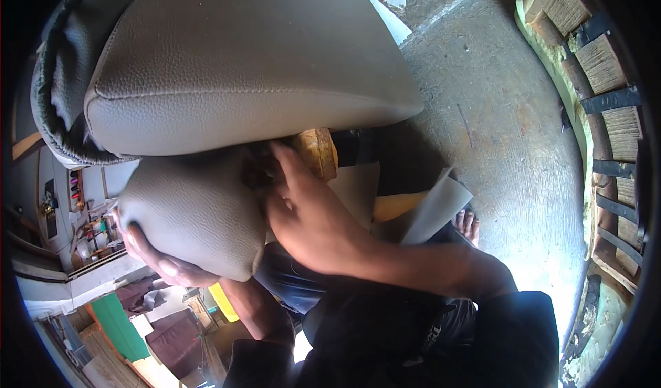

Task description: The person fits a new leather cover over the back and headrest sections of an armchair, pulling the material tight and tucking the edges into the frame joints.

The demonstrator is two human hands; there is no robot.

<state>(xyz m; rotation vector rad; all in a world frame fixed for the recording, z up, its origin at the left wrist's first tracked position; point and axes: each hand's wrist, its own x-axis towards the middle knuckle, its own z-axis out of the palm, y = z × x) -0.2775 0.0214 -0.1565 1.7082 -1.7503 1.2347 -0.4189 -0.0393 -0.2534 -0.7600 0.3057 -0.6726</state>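
A smaller padded piece in grey leather-like cover [196, 209] sticks out below a large grey upholstered cushion [241, 50] with a stitched seam. My left hand [162, 260] is closed round the padded piece's outer lower side, its thumb on the cover. At the inner end, my right hand [296, 198] reaches with curled fingers into the dark gap under the large cushion. Most of its fingertips are hidden there, and so is whatever they grip. Beside this hand juts a rough yellow-brown block [319, 155]. Loose grey cover material [354, 188] hangs behind my right wrist.
A pale flap [437, 209] and a yellow strip [398, 207] lie beyond my right forearm. Grey concrete floor [509, 119] stretches to the right, up to a wooden frame with black straps [609, 99]. Cluttered shelves [89, 243] and a green panel [118, 324] are at left.
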